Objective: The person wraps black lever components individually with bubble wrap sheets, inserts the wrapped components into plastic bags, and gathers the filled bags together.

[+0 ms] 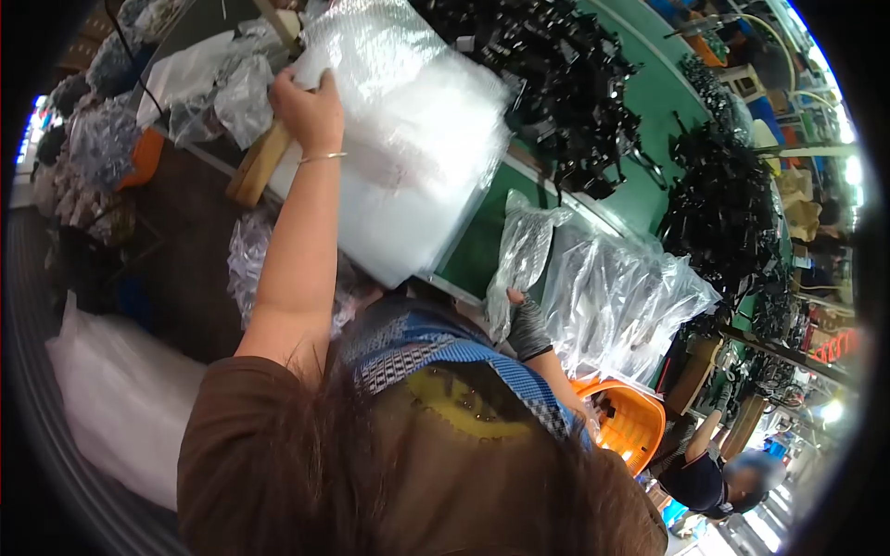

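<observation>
On the desk [473, 250], plastic sheets [400, 157] are stacked flat, presumably for reach, beside the half-open left hand [311, 109]. The right hand [528, 329]'s grip cannot be told.

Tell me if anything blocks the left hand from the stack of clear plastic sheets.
Nothing visible does. The left hand is right at the edge of the stack of clear plastic sheets. The wooden bar shows on the wrist's other side, not between them.

Black parts [556, 102], clear bags [603, 296], plastic sheets [399, 157] — all on the green bench [660, 107].
</observation>
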The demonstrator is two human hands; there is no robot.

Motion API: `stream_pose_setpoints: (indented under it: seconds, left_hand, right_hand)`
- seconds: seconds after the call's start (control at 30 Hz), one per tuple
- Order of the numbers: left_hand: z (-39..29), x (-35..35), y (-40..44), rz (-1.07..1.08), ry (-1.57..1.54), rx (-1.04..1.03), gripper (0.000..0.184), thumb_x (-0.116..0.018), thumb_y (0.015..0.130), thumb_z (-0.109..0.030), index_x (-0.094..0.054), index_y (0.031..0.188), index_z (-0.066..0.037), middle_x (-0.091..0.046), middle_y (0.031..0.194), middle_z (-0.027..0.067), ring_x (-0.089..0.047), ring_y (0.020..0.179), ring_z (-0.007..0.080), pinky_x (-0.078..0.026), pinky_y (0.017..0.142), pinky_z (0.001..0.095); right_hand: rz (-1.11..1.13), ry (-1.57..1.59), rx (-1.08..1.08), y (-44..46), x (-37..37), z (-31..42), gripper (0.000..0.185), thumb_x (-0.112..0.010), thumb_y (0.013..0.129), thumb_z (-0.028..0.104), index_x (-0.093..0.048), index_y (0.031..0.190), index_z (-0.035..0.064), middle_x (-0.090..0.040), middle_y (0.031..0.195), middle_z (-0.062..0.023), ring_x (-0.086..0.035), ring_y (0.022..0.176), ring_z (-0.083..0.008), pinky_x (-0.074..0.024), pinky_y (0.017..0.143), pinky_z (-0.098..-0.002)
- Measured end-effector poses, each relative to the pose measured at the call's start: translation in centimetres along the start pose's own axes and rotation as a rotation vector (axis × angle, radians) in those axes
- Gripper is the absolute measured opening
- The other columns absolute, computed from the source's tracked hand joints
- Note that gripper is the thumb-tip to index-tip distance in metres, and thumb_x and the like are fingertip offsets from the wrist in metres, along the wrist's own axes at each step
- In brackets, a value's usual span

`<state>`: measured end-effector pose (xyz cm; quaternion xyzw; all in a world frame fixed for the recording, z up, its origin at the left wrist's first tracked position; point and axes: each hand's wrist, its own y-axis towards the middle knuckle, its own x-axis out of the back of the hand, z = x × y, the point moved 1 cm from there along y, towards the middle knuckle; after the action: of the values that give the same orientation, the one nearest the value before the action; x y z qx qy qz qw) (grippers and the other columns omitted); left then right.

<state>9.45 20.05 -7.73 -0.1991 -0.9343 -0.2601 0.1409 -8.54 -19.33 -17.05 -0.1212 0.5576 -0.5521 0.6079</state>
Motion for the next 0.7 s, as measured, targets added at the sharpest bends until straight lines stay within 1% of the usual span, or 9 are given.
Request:
stream_pose_setpoints:
  seconds: [0.03,0.1,0.13,0.17,0.2,0.27,0.47,0.57,0.7]
  left_hand:
    - [-1.0,2.3,-1.4,-0.102,0.092,-0.141,0.033,-0.062,0.081,-0.018,-0.050,0.106,-0.001,-0.055,0.080,0.0122,-0.053,0.072,0.0267,-0.044,0.067,0.0376]
    - [1.0,5.2,-6.9,0.142,0.024,-0.075,0.032,-0.063,0.080,-0.021,-0.052,0.102,0.000,-0.053,0.084,0.0128,-0.053,0.079,0.0285,-0.043,0.068,0.0375]
    - [4.8,6.0,-11.2,0.557,0.183,-0.045,0.035,-0.064,0.079,-0.023,-0.053,0.103,0.000,-0.054,0.089,0.0150,-0.054,0.084,0.0311,-0.044,0.076,0.0390]
    - [6.7,7.1,-16.3,0.758,0.170,-0.336,0.039,-0.066,0.076,-0.023,-0.055,0.107,-0.003,-0.054,0.093,0.0152,-0.051,0.096,0.0325,-0.041,0.086,0.0421]
    - [4.3,8.4,-19.4,1.092,0.403,-0.307,0.047,-0.070,0.071,-0.026,-0.056,0.112,-0.009,-0.055,0.095,0.0136,-0.047,0.107,0.0318,-0.035,0.095,0.0485]
    - [2.2,10.0,-22.3,0.982,0.479,-0.601,0.055,-0.075,0.064,-0.025,-0.056,0.114,-0.014,-0.054,0.098,0.0118,-0.046,0.106,0.0298,-0.033,0.094,0.0487]
    - [2.8,9.8,-21.1,1.377,0.689,-0.532,0.060,-0.074,0.067,-0.033,-0.052,0.118,-0.010,-0.049,0.105,0.0178,-0.039,0.114,0.0335,-0.029,0.099,0.0502]
    - [-0.8,8.5,-21.2,1.099,0.301,-0.556,0.060,-0.071,0.069,-0.034,-0.050,0.117,-0.005,-0.051,0.104,0.0187,-0.043,0.108,0.0327,-0.030,0.097,0.0495]
    - [-1.6,3.0,-24.5,0.882,0.386,-0.531,0.053,-0.070,0.071,-0.031,-0.051,0.113,-0.004,-0.051,0.100,0.0176,-0.045,0.102,0.0307,-0.035,0.093,0.0436]
  right_hand:
    - [0.102,0.004,0.043,-1.1,-0.9,0.0,0.044,-0.067,0.075,0.026,-0.055,0.111,0.0034,-0.061,0.099,-0.0097,-0.058,0.089,-0.0256,-0.0499,0.081,-0.0406]
    - [0.026,0.108,-0.084,-0.8,1.2,-1.6,0.044,-0.068,0.076,0.025,-0.054,0.112,0.0035,-0.060,0.102,-0.0101,-0.058,0.093,-0.0254,-0.0499,0.082,-0.0406]
    - [-0.003,0.161,-0.140,-0.3,2.5,-2.5,0.044,-0.068,0.076,0.024,-0.054,0.112,0.0035,-0.060,0.104,-0.0103,-0.058,0.095,-0.0252,-0.0498,0.083,-0.0406]
    - [0.039,0.157,-0.071,0.1,3.6,-3.3,0.040,-0.066,0.079,0.024,-0.056,0.112,0.0038,-0.061,0.106,-0.0100,-0.059,0.096,-0.0237,-0.0493,0.083,-0.0390]
    - [0.010,0.105,-0.051,0.4,3.9,-3.4,0.039,-0.065,0.080,0.025,-0.056,0.111,0.0042,-0.062,0.105,-0.0096,-0.059,0.095,-0.0233,-0.0490,0.083,-0.0385]
    - [-0.058,0.001,-0.003,0.9,4.9,-3.5,0.036,-0.064,0.082,0.026,-0.057,0.110,0.0050,-0.063,0.103,-0.0087,-0.060,0.093,-0.0223,-0.0486,0.082,-0.0375]
    - [-0.215,0.105,0.147,0.1,1.4,-1.5,0.042,-0.061,0.083,0.035,-0.056,0.112,0.0047,-0.063,0.100,-0.0092,-0.060,0.090,-0.0251,-0.0495,0.080,-0.0392]
    - [-0.229,0.063,0.120,-0.1,2.6,-1.9,0.044,-0.062,0.082,0.036,-0.056,0.112,0.0047,-0.063,0.100,-0.0096,-0.060,0.089,-0.0256,-0.0496,0.080,-0.0391]
    - [-0.241,0.057,0.096,0.7,2.4,-1.8,0.043,-0.062,0.080,0.035,-0.056,0.110,0.0052,-0.063,0.097,-0.0091,-0.061,0.084,-0.0249,-0.0507,0.075,-0.0378]
